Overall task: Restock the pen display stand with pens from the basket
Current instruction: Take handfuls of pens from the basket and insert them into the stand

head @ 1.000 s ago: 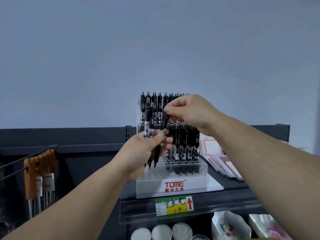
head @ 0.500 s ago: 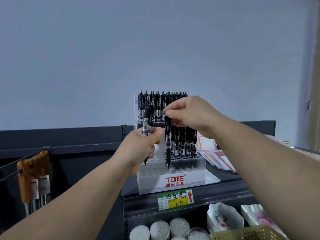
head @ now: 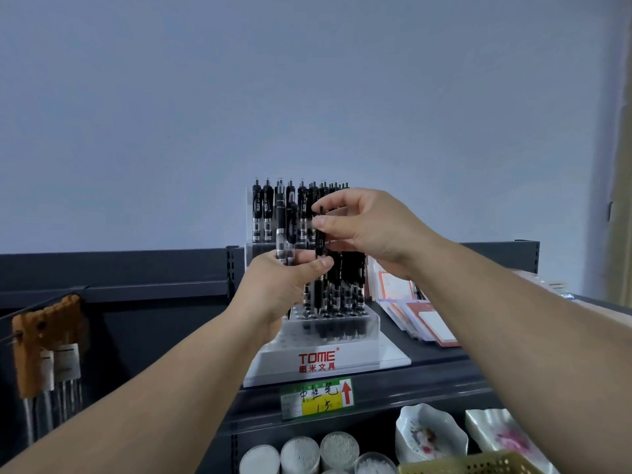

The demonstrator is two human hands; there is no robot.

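Observation:
A clear tiered pen display stand (head: 328,357) marked TOME sits on the dark shelf, its rows holding several black pens (head: 261,210). My left hand (head: 280,285) grips a small bunch of black pens (head: 285,230) upright in front of the stand's left side. My right hand (head: 369,230) pinches one black pen (head: 319,241) near its top, held upright with its tip down over the lower row of holes. The corner of a yellow basket (head: 478,465) shows at the bottom right.
A dark metal shelf (head: 444,378) carries the stand, with a price label (head: 316,398) on its front edge. Card packs (head: 424,316) lie right of the stand. Below are white round tubs (head: 301,455) and floral dishes (head: 431,436). Tagged items (head: 48,350) hang on hooks at the left.
My right hand has carried the single pen a little to the left and lowered it toward the stand's front row. The left hand keeps its bunch nearly still. The view has tilted slightly.

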